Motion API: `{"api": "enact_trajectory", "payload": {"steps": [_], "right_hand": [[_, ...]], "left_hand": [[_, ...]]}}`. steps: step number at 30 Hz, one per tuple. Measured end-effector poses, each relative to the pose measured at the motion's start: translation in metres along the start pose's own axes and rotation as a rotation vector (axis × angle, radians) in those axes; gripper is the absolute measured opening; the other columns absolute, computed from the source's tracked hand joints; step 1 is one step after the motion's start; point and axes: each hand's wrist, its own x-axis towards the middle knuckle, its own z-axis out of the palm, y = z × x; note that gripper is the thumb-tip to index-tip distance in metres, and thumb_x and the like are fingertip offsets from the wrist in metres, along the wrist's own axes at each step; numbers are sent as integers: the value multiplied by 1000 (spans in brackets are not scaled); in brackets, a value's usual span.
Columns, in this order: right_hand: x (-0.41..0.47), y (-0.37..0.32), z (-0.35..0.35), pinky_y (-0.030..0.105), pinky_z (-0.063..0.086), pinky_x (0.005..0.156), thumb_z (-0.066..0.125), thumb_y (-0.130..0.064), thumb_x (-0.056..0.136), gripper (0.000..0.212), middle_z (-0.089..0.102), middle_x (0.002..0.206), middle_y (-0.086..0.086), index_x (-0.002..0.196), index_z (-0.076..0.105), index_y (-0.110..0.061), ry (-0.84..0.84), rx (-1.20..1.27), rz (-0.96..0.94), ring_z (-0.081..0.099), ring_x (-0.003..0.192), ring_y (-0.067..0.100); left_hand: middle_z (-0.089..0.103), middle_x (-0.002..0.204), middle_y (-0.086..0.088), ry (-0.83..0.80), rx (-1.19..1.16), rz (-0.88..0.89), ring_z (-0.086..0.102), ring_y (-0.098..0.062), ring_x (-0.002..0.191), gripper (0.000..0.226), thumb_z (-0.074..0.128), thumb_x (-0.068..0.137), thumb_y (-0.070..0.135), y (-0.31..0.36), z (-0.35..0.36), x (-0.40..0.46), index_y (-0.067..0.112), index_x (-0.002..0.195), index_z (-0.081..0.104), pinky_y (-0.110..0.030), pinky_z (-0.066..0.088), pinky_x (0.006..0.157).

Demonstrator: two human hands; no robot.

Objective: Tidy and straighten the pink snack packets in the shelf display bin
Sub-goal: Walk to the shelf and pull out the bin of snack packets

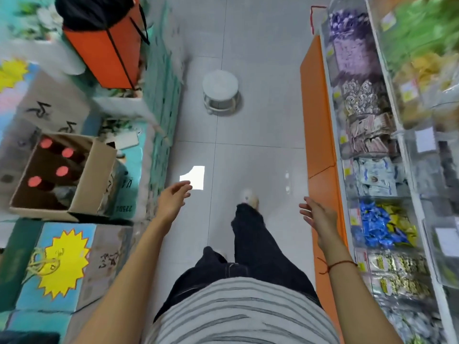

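Pink packets: the likeliest match is the pinkish-brown bin (370, 137) on the shelf unit (323, 120), well ahead of both hands (blur makes the colour call shaky). Left hand (173, 197) and right hand (320, 217) hang over the tiled floor (248, 120), fingers loose and spread, grasping nothing. Right hand is just beside the shelf unit's orange base, level with the blue-wrapper bin (372, 224). Judged step: approach, no tidying begun. Next move likely needs walking further along the shelf unit, then reaching into that bin.
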Motion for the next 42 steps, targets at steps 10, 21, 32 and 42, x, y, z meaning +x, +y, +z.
{"api": "enact_trajectory", "payload": {"steps": [10,21,32,42], "right_hand": [[174,-182,59,29,49,83,54,-19,95,20,65,103,10,110,62,-10,-129,-112,-48,61,93,21],[343,-343,140,22,49,70,56,-18,93,21,67,100,11,109,65,-8,-196,-186,-33,62,87,20],[472,-476,161,21,48,71,56,-16,93,21,65,100,12,110,62,-7,73,112,50,62,80,17],[612,-583,142,35,50,83,53,-11,94,18,63,96,16,108,62,-3,43,51,65,61,78,25]], "left_hand": [[63,109,-1,83,-49,-43,58,-14,98,22,50,97,20,131,73,153,13,116,60,-30,44,88],[65,103,2,121,-107,-97,60,-6,86,13,54,95,20,255,129,329,18,105,61,-24,44,75],[66,104,-1,-78,89,2,60,-7,84,16,56,93,20,450,210,521,18,107,63,-25,47,78],[64,110,-4,-380,373,148,60,-14,90,20,56,95,20,588,357,661,13,112,62,-20,44,75]]}}
